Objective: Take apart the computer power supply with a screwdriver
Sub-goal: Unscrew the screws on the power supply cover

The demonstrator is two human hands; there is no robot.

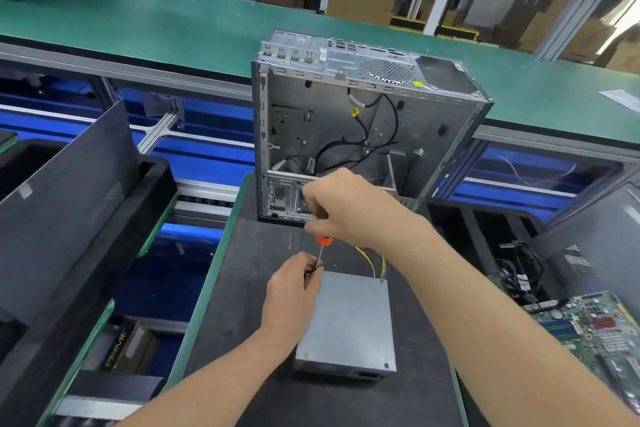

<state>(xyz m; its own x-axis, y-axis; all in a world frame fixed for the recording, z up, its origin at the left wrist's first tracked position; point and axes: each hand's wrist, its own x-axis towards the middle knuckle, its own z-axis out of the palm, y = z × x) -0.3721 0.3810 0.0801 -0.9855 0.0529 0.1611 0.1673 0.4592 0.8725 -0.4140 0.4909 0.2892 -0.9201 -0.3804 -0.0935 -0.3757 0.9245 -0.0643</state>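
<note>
Screwdriver set on the power supply's far-left corner screw

The power supply (349,322) lay flat toward the near edge of the counter (239,288), lid up so its corner screws faced the tool. The right hand (346,208) was curled round the handle of the screwdriver (323,241), ready to turn it, while the left hand (294,284) pinched the shaft low down, probably to steady the tip on the screw. An emptied computer case (346,121) stood at the counter's far edge, likely parked out of the way. The only legible writing was "PRIME" on a box (116,348) below the counter's left edge; the case's yellow sticker was too small to read.
</note>
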